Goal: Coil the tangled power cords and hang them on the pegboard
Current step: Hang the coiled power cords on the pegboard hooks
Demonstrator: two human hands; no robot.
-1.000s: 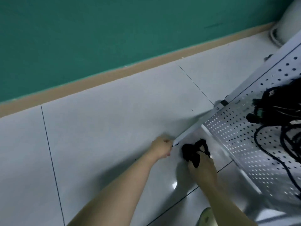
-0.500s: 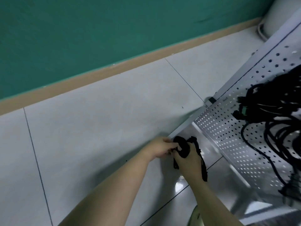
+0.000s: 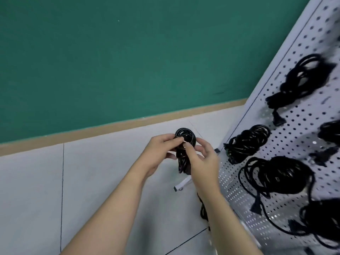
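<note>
Just left of the pegboard, two bare hands hold up a small black power cord that is wound into loops. The left hand has its fingers curled around the bundle from one side. The right hand pinches it from the other side, with the thumb pressed on the front. Holding it from both sides likely keeps the loops from springing apart. A loose tail of the cord seems to hang down under the right wrist.

On the pegboard, four or so coiled cords already hang, close together. There is bare board with open holes above them and along the board's left edge. The white floor left of the pegboard gives the arms room to move.
</note>
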